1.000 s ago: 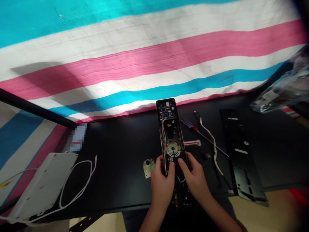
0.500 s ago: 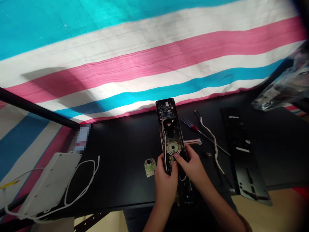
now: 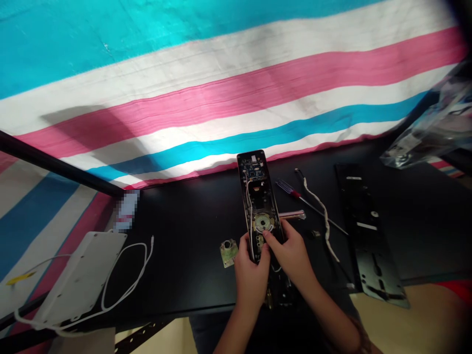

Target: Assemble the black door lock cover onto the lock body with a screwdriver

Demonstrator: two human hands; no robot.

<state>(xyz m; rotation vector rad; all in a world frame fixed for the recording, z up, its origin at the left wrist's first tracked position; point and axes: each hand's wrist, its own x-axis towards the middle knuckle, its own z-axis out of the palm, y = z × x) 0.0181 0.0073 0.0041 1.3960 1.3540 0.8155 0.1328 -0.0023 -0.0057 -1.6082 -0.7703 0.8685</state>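
A long black device housing [image 3: 260, 196] lies open, showing a blue circuit board [image 3: 254, 169] at its far end, a white cable along its left side and a round metal part [image 3: 263, 222] nearer to me. My left hand [image 3: 251, 268] grips the housing's left edge near its lower end, thumb over the inside. From the right, my right hand [image 3: 291, 248] holds the other edge, with its thumb by the round part. Left of my left hand, a small greenish part with a round hole [image 3: 228, 251] rests on the black table [image 3: 184, 275].
Right of the housing lie a screwdriver [image 3: 287, 189], a wrapped cable [image 3: 326, 221], a pinkish metallic rod [image 3: 293, 215] and a long black plate [image 3: 368, 236]. A plastic bag [image 3: 424, 128] is at far right. On the left sit a white box [image 3: 83, 278] and a white cable [image 3: 142, 273].
The view has shifted slightly. Both hands keep their hold on the housing, with no clear change in grip.
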